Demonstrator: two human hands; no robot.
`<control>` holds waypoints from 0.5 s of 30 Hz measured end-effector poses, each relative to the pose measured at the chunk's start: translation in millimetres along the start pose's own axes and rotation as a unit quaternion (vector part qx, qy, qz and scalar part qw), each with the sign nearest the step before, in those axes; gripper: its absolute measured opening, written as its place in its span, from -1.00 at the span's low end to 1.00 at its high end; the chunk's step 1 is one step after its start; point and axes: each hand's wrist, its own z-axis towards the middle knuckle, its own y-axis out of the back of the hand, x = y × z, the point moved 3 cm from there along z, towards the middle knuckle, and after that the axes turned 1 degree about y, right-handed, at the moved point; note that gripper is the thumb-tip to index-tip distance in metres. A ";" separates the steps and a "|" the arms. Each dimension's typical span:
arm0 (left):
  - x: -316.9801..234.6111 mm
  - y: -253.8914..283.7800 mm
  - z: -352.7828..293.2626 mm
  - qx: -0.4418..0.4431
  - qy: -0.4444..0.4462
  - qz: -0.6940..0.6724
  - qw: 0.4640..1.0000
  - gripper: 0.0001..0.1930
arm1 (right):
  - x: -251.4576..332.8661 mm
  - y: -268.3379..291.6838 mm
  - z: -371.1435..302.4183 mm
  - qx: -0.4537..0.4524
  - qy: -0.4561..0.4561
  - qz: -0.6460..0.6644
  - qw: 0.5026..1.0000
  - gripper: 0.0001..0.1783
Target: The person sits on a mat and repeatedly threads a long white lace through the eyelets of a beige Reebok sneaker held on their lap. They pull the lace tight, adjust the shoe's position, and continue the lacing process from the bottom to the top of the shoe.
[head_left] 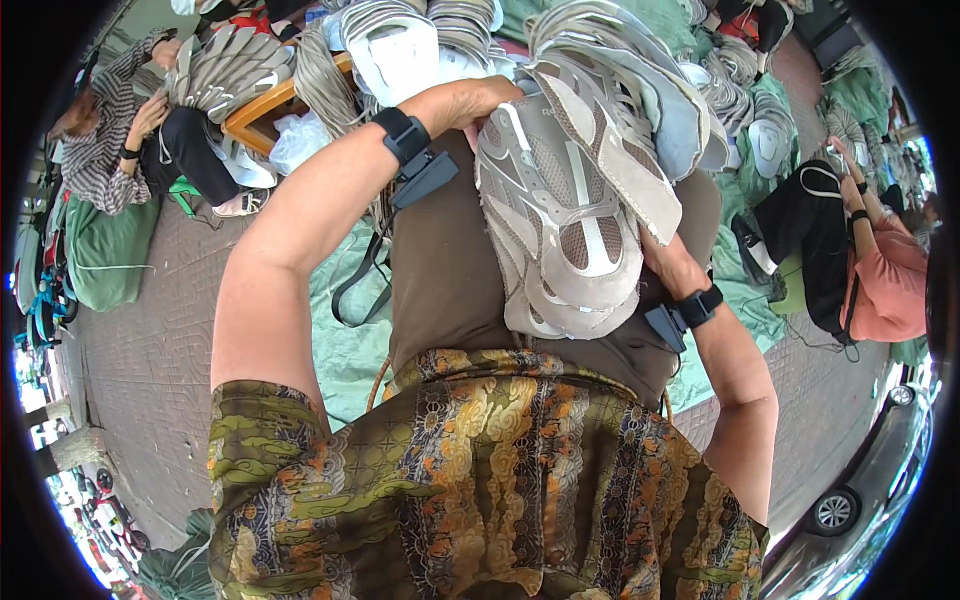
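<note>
A stack of flat grey shoe uppers [560, 240] with mesh panels and pale overlays lies across my lap, toes pointing toward me. My left hand [487, 98] grips its far left edge, the fingertips tucked behind the material. On the right side, my right hand [672, 265] holds the stack from below, close to a loose upper [645, 185] that fans out from the others; most of its fingers are hidden. More nested uppers [660, 90] spread out beyond my right knee.
Bundles of white and grey uppers [395, 60] stand ahead, beside a wooden stool [258, 122]. Green sheeting [345, 300] covers the ground around my legs. One person [110, 150] sits at left with fanned uppers, another [885, 270] at right. A dark car [850, 500] is at lower right.
</note>
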 end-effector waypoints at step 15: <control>63.8 49.0 40.8 -0.047 -0.183 -0.085 0.978 -0.58 | -10.5 -6.7 -0.1 0.065 -0.124 0.187 0.972 -0.34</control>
